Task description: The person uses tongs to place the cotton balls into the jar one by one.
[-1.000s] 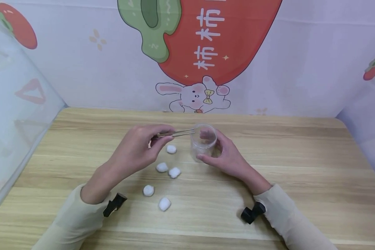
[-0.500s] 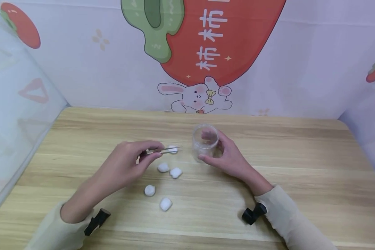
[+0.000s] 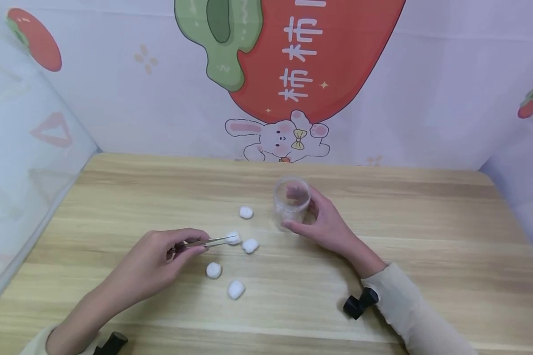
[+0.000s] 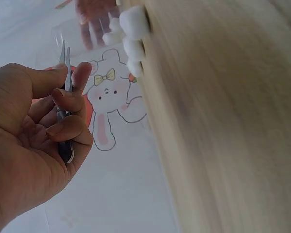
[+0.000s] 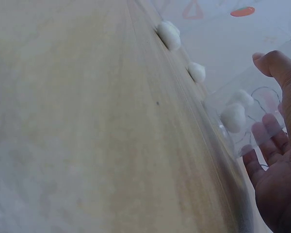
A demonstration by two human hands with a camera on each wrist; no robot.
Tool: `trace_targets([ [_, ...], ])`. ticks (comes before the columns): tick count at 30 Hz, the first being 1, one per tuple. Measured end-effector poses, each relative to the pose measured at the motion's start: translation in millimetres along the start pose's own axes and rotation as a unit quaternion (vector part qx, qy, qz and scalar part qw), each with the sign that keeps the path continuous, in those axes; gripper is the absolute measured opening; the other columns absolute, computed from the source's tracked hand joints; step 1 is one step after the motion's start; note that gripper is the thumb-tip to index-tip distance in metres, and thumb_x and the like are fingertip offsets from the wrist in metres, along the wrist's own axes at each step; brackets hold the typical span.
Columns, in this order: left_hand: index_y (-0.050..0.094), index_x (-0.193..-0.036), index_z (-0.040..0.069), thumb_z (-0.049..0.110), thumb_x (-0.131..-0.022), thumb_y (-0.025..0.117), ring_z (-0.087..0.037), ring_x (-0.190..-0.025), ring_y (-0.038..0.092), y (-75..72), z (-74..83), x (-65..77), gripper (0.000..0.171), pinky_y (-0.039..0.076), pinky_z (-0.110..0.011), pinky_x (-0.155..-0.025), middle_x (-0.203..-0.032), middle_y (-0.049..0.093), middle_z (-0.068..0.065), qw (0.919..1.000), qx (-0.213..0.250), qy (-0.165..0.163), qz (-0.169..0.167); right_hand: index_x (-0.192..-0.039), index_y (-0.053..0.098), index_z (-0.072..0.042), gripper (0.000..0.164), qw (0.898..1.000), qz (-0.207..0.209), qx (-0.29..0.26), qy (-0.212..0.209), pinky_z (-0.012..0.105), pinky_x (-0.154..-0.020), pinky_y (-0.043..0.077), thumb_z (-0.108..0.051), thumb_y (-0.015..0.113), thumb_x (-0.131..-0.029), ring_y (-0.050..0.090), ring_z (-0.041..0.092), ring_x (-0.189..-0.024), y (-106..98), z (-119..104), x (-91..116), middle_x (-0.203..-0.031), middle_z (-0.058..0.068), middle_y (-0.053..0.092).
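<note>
My left hand [image 3: 162, 259] pinches metal tweezers [image 3: 209, 242] between thumb and fingers. Slightly parted, their tips appear over a white cotton ball [image 3: 234, 239] in the head view; whether they touch it I cannot tell. In the left wrist view the tweezers [image 4: 68, 102] lie across my curled fingers. My right hand [image 3: 326, 224] grips a clear, lidless jar [image 3: 288, 213] standing upright on the table, thumb in front and fingers behind. White cotton balls [image 5: 233, 117] show through the jar wall in the right wrist view; inside or behind, I cannot tell.
Other cotton balls lie loose on the wooden table [image 3: 404, 217]: one toward the back [image 3: 246, 212], one close to the tweezer tips [image 3: 250, 246], and others nearer the front [image 3: 236, 290]. A printed cloth backdrop [image 3: 426, 98] rises behind the table.
My left hand has moved with the tweezers from the jar's rim back leftward and toward me, over the cotton balls. The right hand stays on the jar.
</note>
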State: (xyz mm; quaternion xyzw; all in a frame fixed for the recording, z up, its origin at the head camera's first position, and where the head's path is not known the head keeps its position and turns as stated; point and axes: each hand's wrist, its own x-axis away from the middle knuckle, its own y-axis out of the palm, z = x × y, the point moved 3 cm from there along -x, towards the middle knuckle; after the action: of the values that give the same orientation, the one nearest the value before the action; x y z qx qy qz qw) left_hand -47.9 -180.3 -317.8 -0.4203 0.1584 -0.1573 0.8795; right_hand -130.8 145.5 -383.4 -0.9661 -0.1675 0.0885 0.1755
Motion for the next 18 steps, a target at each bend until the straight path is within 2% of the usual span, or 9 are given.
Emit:
trace_targets([
  [9,0.079,-0.109,0.025,0.013,-0.094,0.081,0.008,-0.059,0.04,1.8,-10.4,20.2,0.019,0.04,-0.016,-0.051,-0.078,0.068,0.019,0.9985,-0.046,0.002,0.03,-0.149,0.052,-0.021,0.072,1.0,0.0,0.0,0.0,0.05,-0.123,0.041,-0.02,0.089,-0.087,0.057,0.02,-0.139,-0.3,1.7,1.3,-0.144,0.003,0.064],
  [18,0.078,-0.103,0.025,0.004,-0.087,0.084,0.009,-0.063,0.045,3.9,-14.9,45.0,0.027,0.039,-0.01,-0.056,-0.089,0.078,0.015,0.9965,-0.047,0.008,0.069,-0.149,0.052,-0.02,0.071,1.0,0.0,0.001,0.002,0.051,-0.124,0.039,-0.021,0.088,-0.087,0.057,0.021,-0.139,1.2,-0.1,0.8,-0.144,0.004,0.064],
])
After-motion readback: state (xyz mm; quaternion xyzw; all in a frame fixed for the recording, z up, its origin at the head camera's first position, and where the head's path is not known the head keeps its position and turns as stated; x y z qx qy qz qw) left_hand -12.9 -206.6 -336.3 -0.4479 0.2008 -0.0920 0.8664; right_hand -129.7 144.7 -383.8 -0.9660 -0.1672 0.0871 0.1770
